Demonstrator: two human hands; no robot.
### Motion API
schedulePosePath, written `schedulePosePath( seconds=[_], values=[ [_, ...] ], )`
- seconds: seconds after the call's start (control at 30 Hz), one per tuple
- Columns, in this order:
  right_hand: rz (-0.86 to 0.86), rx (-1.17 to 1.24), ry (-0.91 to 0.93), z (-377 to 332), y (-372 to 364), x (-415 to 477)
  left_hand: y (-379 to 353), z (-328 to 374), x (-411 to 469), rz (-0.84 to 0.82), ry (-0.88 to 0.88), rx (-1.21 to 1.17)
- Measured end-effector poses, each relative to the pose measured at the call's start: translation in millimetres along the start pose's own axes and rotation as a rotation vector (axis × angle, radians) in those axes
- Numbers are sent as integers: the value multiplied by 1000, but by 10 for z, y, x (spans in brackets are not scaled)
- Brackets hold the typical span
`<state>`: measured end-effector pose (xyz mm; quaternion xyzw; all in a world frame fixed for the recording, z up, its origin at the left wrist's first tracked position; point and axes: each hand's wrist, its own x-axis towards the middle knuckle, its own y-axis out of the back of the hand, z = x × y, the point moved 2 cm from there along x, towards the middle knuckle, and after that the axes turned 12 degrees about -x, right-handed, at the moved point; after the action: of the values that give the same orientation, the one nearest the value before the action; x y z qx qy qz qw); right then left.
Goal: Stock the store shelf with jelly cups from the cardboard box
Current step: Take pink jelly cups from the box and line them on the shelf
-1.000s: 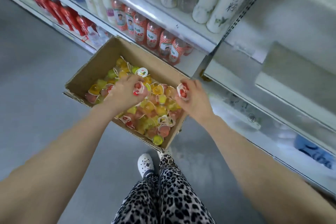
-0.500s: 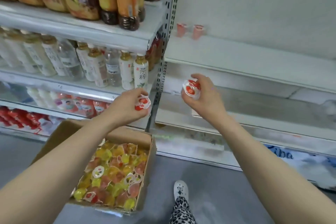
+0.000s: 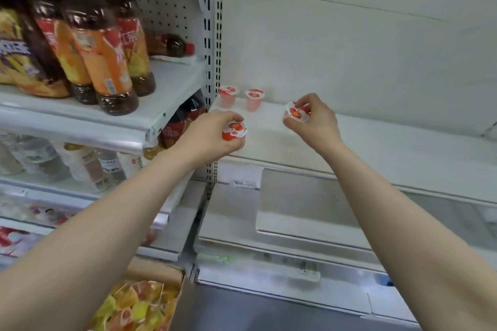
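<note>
Head view looks along two bare forearms reaching toward a white metal store shelf [image 3: 376, 150]. The left hand [image 3: 209, 134] curls its fingers round a small plastic jelly cup with a red-and-white foil lid [image 3: 234, 130], holding it at the shelf's front left corner with the lid turned toward the camera; whether the cup touches the shelf cannot be told. The right hand [image 3: 316, 123] pinches a second red-lidded jelly cup [image 3: 295, 113] between thumb and bent fingers, tilted, above the middle of the shelf. At the back left of the same shelf a pale pink jelly cup [image 3: 228, 97] stands upright just beside the slotted upright post [image 3: 213, 35], and another pale pink cup [image 3: 254, 101] stands near it on the right, apart from it. At the bottom left a brown cardboard box [image 3: 156, 270] sits open on the floor, holding a heap of yellow, orange and red jelly cups [image 3: 134, 306]. On the neighbouring shelf to the left stand tall bottles of dark tea with orange labels [image 3: 102, 62].
</note>
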<state>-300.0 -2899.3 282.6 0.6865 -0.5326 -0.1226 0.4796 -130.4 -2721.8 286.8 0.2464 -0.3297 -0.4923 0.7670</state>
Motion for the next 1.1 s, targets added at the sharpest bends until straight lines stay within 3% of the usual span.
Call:
schedulePosePath(
  seconds=[0.4,0.83,0.97,1.1],
  values=[
    [-204,-23,53,360,-703,1075,-212,-317,837,99,241,-29],
    [-221,-74,138,311,-945,1283,-247,-446,1003,126,242,-41],
    [-235,-195,239,333,-868,1235,-286,-434,1019,117,247,-63],
    [-152,-231,461,225,-692,1093,-308,-427,1016,137,273,-67]
  ],
)
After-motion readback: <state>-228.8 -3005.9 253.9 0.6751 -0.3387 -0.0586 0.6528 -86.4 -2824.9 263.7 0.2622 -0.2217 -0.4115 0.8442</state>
